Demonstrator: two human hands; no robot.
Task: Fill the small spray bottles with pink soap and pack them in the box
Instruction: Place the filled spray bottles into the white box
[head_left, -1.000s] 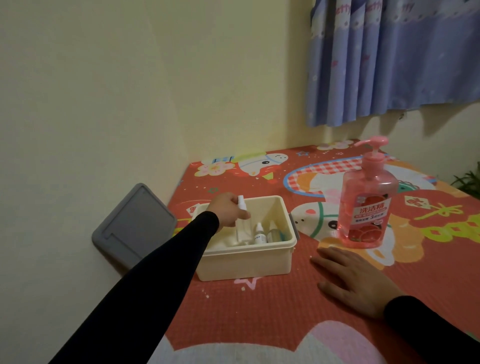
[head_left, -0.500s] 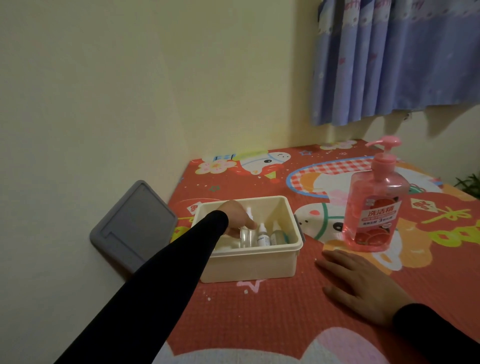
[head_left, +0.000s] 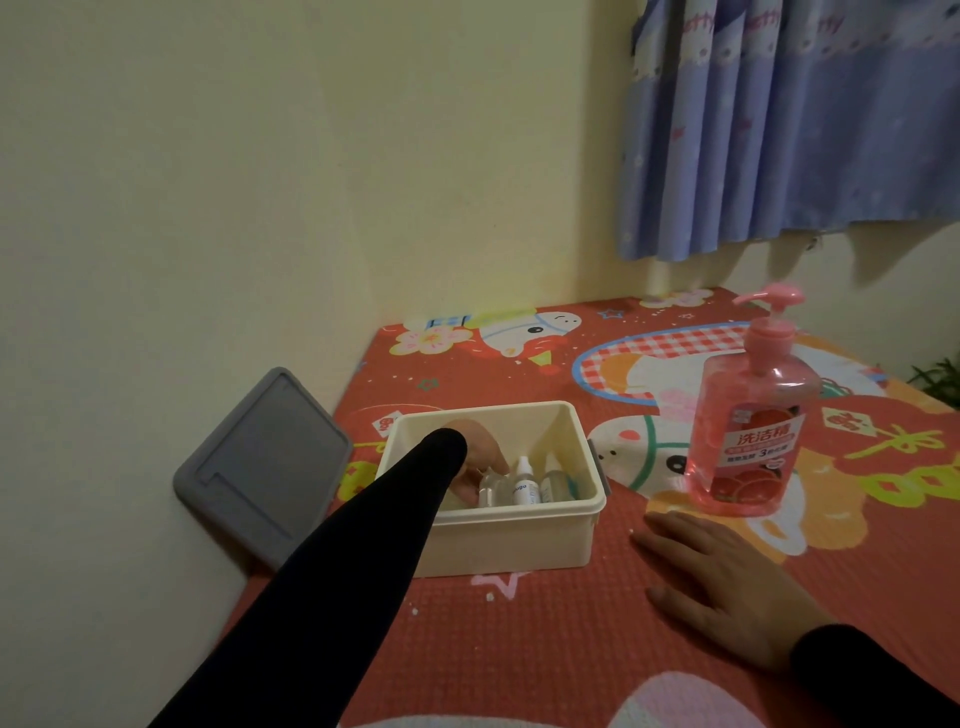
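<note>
As the left hand (head_left: 480, 457) sinks into the box (head_left: 511, 540), a small spray bottle (head_left: 489, 488) goes down among its neighbours.
A second ago that bottle was above the rim; now the grip holds it low inside, nearly packed. Right hand (head_left: 727, 582) lies flat, fingers straight, on the desk (head_left: 571, 649). The pink soap bottle (head_left: 748, 441) label reads 洗洁精.

A cream plastic box (head_left: 511, 540) sits open on the red patterned worktop, with three small bottles standing upright side by side inside: a clear bottle (head_left: 489, 491), a white-capped bottle (head_left: 524, 480) and a greenish bottle (head_left: 553, 480). A tall pink soap bottle (head_left: 745, 431) with a pump top stands upright well to the right of the box.
</note>
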